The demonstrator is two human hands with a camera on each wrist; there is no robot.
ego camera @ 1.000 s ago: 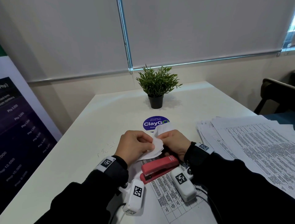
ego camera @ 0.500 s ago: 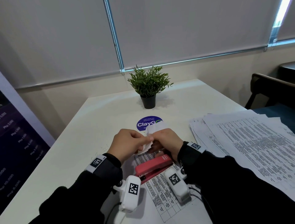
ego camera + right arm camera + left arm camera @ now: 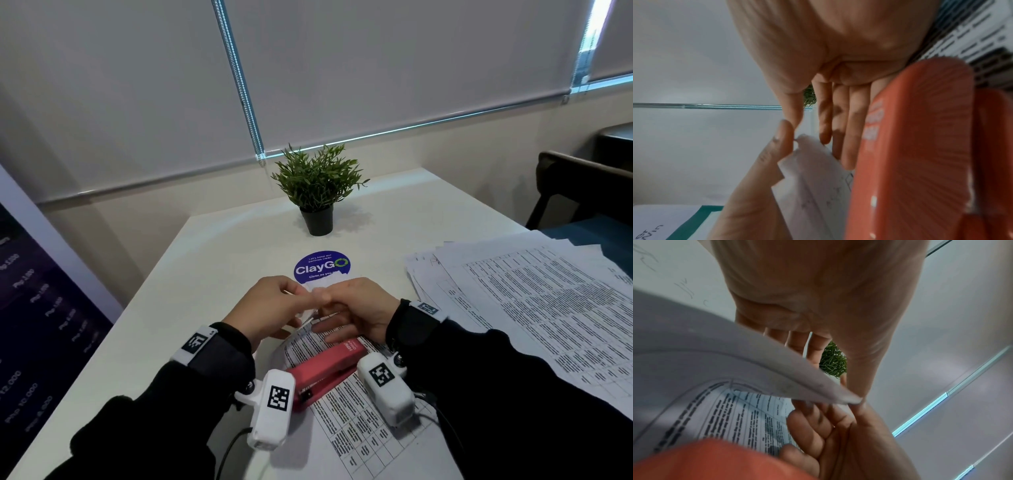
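A stack of printed sheets (image 3: 346,404) lies in front of me with a red stapler (image 3: 325,370) on it. My left hand (image 3: 274,305) pinches the stack's lifted far corner (image 3: 851,398) between thumb and fingers, so the top sheets curl up (image 3: 756,363). My right hand (image 3: 359,308) meets it from the right. Its fingers (image 3: 838,123) are stretched out over the sheets and its thumb (image 3: 793,110) tips against my left thumb (image 3: 783,142) at the corner (image 3: 809,151). The stapler (image 3: 910,146) lies right under the right palm.
A wide spread of printed tables (image 3: 531,308) covers the right side of the white table (image 3: 205,274). A round blue ClayGo sticker (image 3: 322,267) and a small potted plant (image 3: 318,192) lie beyond the hands. A dark chair (image 3: 582,192) stands at the right, a banner (image 3: 34,325) at the left.
The lifted paper corner has come down lower between the hands. My right fingers have straightened out from their grip on it. The left hand still holds the corner.
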